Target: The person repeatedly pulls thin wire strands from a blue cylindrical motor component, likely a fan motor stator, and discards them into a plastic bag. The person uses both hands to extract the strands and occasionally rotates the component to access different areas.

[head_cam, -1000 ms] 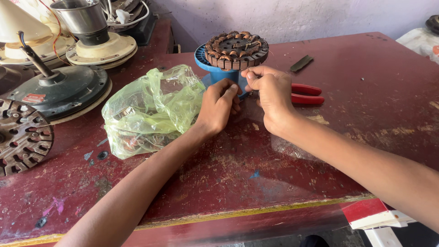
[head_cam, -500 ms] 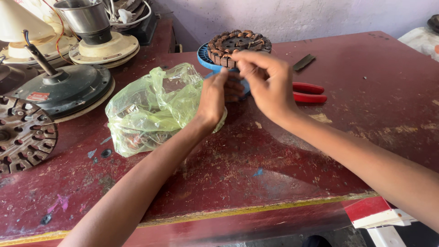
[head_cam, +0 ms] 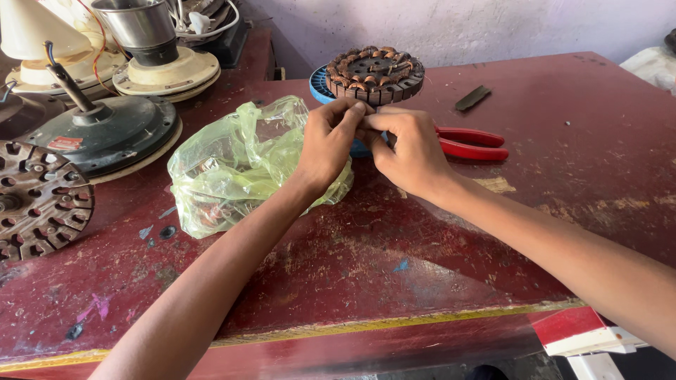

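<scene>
Both my left hand [head_cam: 329, 144] and right hand [head_cam: 408, 151] are pinched shut on something tiny, can't tell what, just below the wound stator [head_cam: 374, 72] by the worktop's far edge. One hard tug could topple it.

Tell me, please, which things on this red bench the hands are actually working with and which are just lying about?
In use:
- left hand and right hand, fingertips pinched together in front of the wound stator
- blue ring under the stator

Lying about:
- green plastic bag
- red-handled pliers
- dark fan motor housing
- slotted metal disc
- small dark strip
</scene>
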`<action>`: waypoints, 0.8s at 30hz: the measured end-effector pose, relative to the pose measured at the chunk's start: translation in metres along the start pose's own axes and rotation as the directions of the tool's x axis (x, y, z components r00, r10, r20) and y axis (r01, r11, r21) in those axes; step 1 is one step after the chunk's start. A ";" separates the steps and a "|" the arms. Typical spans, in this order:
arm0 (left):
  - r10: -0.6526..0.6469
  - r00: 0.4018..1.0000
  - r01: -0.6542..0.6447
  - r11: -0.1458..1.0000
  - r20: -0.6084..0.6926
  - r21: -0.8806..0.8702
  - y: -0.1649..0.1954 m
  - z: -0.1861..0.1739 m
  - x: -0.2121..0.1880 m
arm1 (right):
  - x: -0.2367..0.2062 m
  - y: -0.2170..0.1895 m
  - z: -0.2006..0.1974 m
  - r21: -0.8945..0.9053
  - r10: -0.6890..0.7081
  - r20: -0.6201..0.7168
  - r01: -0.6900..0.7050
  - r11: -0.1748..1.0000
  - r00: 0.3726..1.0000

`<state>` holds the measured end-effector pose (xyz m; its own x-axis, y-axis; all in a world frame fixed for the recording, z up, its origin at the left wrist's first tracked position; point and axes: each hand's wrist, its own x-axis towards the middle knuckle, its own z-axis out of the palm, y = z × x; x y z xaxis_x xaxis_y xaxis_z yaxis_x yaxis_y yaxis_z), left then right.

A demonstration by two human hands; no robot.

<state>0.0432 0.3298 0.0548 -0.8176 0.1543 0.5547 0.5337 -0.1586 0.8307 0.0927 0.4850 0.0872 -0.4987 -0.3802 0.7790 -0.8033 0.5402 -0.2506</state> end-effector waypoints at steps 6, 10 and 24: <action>0.032 0.998 -0.029 0.999 -0.057 0.040 0.001 0.000 -0.001 | -0.003 -0.001 0.001 0.044 -0.051 0.006 0.051 0.998 0.999; 0.034 0.998 -0.031 0.998 -0.058 0.051 0.003 0.001 -0.002 | -0.002 0.000 0.002 0.059 -0.036 0.025 0.035 0.998 0.999; 0.007 1.000 0.002 0.963 -0.031 0.268 0.002 0.000 -0.007 | -0.009 0.002 0.008 -0.010 -0.124 0.101 0.125 0.992 0.987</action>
<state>0.0500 0.3287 0.0532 -0.8203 0.1231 0.5585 0.5706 0.1090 0.8140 0.0932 0.4830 0.0748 -0.4258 -0.5184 0.7416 -0.8561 0.4961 -0.1448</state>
